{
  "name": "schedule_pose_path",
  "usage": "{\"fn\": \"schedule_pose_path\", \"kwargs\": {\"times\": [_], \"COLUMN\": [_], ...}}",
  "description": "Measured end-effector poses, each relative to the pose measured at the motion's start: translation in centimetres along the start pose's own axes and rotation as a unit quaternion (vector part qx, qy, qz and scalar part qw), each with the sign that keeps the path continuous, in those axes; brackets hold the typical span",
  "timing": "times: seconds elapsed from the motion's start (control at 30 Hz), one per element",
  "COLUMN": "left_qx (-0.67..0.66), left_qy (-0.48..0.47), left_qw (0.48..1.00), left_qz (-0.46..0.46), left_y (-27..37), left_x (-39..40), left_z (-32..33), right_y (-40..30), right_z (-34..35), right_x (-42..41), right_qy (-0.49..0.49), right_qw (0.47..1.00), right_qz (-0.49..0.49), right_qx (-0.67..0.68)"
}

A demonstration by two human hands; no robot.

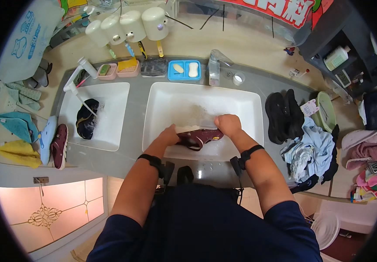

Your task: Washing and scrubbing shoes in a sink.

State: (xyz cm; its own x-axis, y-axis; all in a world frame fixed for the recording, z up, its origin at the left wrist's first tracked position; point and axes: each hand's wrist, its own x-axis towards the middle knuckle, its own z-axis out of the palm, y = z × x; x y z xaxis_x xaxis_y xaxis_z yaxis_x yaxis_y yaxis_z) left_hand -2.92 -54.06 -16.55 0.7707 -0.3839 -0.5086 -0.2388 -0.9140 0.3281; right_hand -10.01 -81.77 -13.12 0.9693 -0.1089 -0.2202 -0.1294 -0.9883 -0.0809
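Observation:
A maroon clog (196, 137) with a pale sole is tipped on its side over the larger white sink (247, 98). My left hand (170, 135) grips one end of the clog. My right hand (228, 125) is closed around a pale, translucent scrubbing tool (207, 123) that lies against the sole; its exact kind is hard to make out. Brownish, sudsy water (196, 111) shows in the basin behind the clog.
Water runs from a white faucet (83, 67) onto a dark cap-like item (87, 119) in the smaller left sink (116, 114). A matching maroon clog (59, 146) leans at the counter's left end. Black shoes (283, 116) and piled clothes (314, 150) sit right. A blue soap dish (184, 78) stands behind.

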Motion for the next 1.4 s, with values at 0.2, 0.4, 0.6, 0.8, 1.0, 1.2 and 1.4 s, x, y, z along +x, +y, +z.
{"fn": "schedule_pose_path", "kwargs": {"times": [0.2,0.4,0.6,0.8,1.0,1.2,1.4], "left_qx": [-0.524,-0.535,-0.502,-0.487,-0.375,-0.441,-0.402], "left_qy": [-0.174,-0.119,-0.113,-0.026,0.004,0.006,-0.013], "left_qw": [0.821,0.831,0.855,0.871,0.927,0.897,0.915], "left_qz": [-0.148,-0.092,-0.069,-0.062,-0.014,-0.027,-0.044], "left_y": [0.1,-1.3,-0.5,-0.8,-2.1,-1.7,-1.2], "left_x": [0.1,2.5,1.4,2.8,5.1,4.4,4.0], "left_z": [-1.2,3.3,2.0,4.5,6.9,6.5,5.9], "right_y": [-1.7,-3.7,-7.7,-7.7,-4.3,1.1,3.4], "right_z": [0.2,0.6,1.3,1.6,0.8,0.1,0.8], "right_x": [0.2,0.7,1.5,1.7,1.1,-0.4,-1.3], "right_qy": [0.005,0.042,0.009,0.029,0.046,0.028,0.022], "right_qw": [1.000,0.999,0.999,0.999,0.998,0.998,0.997], "right_qz": [-0.021,-0.005,0.016,0.006,-0.022,0.025,0.073], "right_qx": [0.015,0.024,0.028,0.015,-0.024,-0.047,-0.011]}}
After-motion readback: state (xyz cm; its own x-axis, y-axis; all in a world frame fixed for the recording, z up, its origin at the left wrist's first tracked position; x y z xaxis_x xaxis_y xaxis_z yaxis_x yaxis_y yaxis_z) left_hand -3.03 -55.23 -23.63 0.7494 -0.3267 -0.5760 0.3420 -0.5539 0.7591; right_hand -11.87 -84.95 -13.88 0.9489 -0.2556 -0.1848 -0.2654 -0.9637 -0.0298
